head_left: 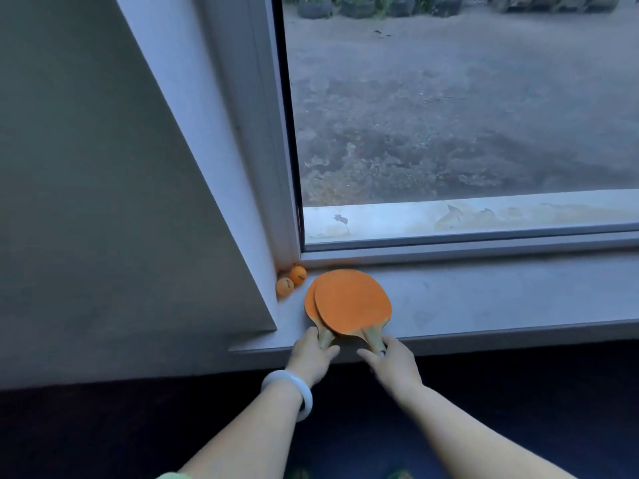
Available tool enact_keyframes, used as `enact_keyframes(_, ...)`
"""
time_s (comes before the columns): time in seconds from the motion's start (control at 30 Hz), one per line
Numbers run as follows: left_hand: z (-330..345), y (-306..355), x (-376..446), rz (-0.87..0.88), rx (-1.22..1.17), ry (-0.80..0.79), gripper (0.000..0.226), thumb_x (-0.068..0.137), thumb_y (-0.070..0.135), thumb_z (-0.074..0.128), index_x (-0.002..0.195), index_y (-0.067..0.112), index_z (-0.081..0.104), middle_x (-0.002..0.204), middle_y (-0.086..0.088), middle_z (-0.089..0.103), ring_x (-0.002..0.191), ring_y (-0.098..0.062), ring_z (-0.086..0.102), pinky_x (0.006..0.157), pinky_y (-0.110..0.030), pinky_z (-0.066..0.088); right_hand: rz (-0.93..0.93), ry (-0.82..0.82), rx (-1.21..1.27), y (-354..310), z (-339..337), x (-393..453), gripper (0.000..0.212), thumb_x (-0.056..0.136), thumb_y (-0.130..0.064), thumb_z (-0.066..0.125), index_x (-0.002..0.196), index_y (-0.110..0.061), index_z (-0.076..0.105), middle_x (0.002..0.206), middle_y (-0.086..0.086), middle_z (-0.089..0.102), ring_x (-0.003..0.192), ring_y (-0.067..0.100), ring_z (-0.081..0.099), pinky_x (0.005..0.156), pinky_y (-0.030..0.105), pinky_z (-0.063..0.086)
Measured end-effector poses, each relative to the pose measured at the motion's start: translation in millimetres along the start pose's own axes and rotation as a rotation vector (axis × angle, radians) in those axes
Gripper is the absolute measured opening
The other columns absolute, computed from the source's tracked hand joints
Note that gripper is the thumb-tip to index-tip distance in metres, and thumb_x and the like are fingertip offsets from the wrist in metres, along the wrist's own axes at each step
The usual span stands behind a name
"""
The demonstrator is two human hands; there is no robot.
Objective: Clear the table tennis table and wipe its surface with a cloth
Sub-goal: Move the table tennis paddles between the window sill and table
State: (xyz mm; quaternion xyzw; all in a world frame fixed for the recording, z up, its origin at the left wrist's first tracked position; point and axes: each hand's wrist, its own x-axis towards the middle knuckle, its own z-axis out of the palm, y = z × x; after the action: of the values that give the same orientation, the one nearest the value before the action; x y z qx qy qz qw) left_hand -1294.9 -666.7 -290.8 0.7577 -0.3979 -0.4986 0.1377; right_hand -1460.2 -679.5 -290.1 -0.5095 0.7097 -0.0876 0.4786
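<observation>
Two orange table tennis paddles lie stacked on a grey windowsill (484, 299). The upper paddle (352, 302) overlaps the lower paddle (309, 304), of which only the left rim and wooden handle show. My left hand (311, 357) grips the lower paddle's handle at the sill's front edge. My right hand (390, 357) pinches the upper paddle's handle. Two orange balls (292, 280) sit touching each other in the sill's left corner, just left of the paddles. The table tennis table and a cloth are not in view.
A large window (449, 115) rises behind the sill, looking onto bare ground. A pale wall (86, 167) and the slanted window reveal close off the left side. Below the sill the area is dark. A white bangle (294, 392) circles my left wrist.
</observation>
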Motion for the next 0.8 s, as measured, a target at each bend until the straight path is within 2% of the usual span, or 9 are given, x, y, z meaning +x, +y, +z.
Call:
enact_keyframes(0.07,0,-2,2,0.005,0.046,0.018,0.024,0.094,0.022,0.058,0.111,0.011,0.045,0.114,-0.007,0.054,0.097,-0.027,0.057,0.081,-0.036,0.049,-0.004,-0.018,-0.002,0,3,3,0.028,0.09,-0.032,0.067,0.11,-0.017,0.056,0.091,-0.001,0.063,0.077,0.013,0.061,0.059,0.023,0.042)
enact_keyframes(0.13,-1,-5,3,0.013,0.081,0.038,0.031,0.093,0.016,0.057,0.121,0.013,0.045,0.121,-0.005,0.049,0.101,-0.023,0.055,0.08,-0.031,0.044,-0.011,-0.034,-0.005,-1,7,5,0.022,0.089,-0.026,0.066,0.106,-0.017,0.056,0.087,-0.003,0.061,0.073,0.009,0.057,0.056,0.021,0.039)
enact_keyframes(0.23,-3,-11,5,0.026,0.131,0.039,0.04,0.091,0.008,0.056,0.129,0.014,0.046,0.124,-0.005,0.044,0.105,-0.023,0.054,0.086,-0.032,0.047,-0.018,-0.055,-0.02,-6,13,7,0.019,0.088,-0.021,0.066,0.103,-0.015,0.056,0.087,-0.001,0.062,0.074,0.013,0.058,0.06,0.024,0.044)
enact_keyframes(0.3,-3,-14,7,0.034,0.15,0.038,0.042,0.089,0.006,0.058,0.13,0.013,0.049,0.125,-0.007,0.046,0.108,-0.023,0.054,0.092,-0.033,0.047,-0.013,-0.07,-0.037,-9,16,9,0.02,0.087,-0.02,0.067,0.101,-0.013,0.056,0.088,0.002,0.062,0.076,0.017,0.058,0.063,0.027,0.046)
enact_keyframes(0.43,-1,-17,13,0.027,0.127,0.074,0.049,0.087,0.004,0.065,0.132,0.013,0.05,0.126,-0.007,0.05,0.111,-0.023,0.055,0.095,-0.034,0.048,-0.007,-0.079,-0.06,-11,22,10,0.021,0.086,-0.02,0.068,0.1,-0.011,0.055,0.087,0.004,0.061,0.072,0.016,0.057,0.057,0.024,0.047)
enact_keyframes(0.6,5,-21,15,0.022,0.076,0.08,0.049,0.086,0.003,0.066,0.131,0.012,0.049,0.125,-0.007,0.05,0.11,-0.023,0.056,0.097,-0.039,0.048,-0.009,-0.082,-0.038,-9,31,9,0.018,0.086,-0.017,0.069,0.096,-0.012,0.055,0.087,0.004,0.062,0.071,0.015,0.057,0.064,0.028,0.051)
enact_keyframes(0.8,4,-27,14,0.06,0.091,0.08,0.044,0.086,-0.002,0.062,0.126,0.013,0.051,0.122,-0.006,0.051,0.107,-0.021,0.057,0.096,-0.035,0.049,0.019,-0.068,-0.003,-7,38,7,0.027,0.085,-0.013,0.072,0.109,-0.011,0.058,0.096,0.004,0.064,0.082,0.017,0.061,0.065,0.024,0.05)
